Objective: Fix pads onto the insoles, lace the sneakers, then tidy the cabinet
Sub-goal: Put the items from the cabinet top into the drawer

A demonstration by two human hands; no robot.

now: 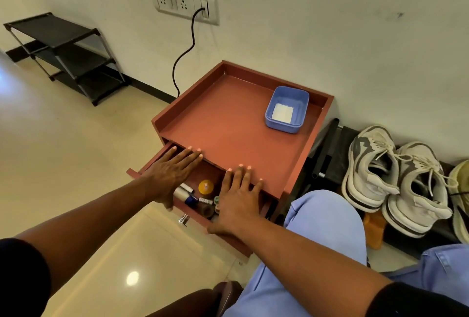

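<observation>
Small red cabinet against the wall, with its top drawer pulled partway out. Left hand flat over the left part of the drawer, fingers straight and spread, holding nothing — fingertips up near the cabinet's front edge. Right hand flat too, fingers straight, lying over the right part of the drawer with the tips on the cabinet top. Both open, likely placed like that to push the drawer shut or hold it steady.

Inside the drawer, between the two hands: an orange lid, some pens and other small bits, too jumbled to name. Drawer knob poking out below.

On the cabinet top, back right: a blue box with white pads lying in it — kept close, probably for the insoles. No insoles in sight.

Sneakers down on the right beside the cabinet, on a low dark rack, laces in but loose. Black cord running from the wall plug down behind the cabinet. Bare black shoe shelf well apart, far left.

Looks like the tidy-the-cabinet part.
</observation>
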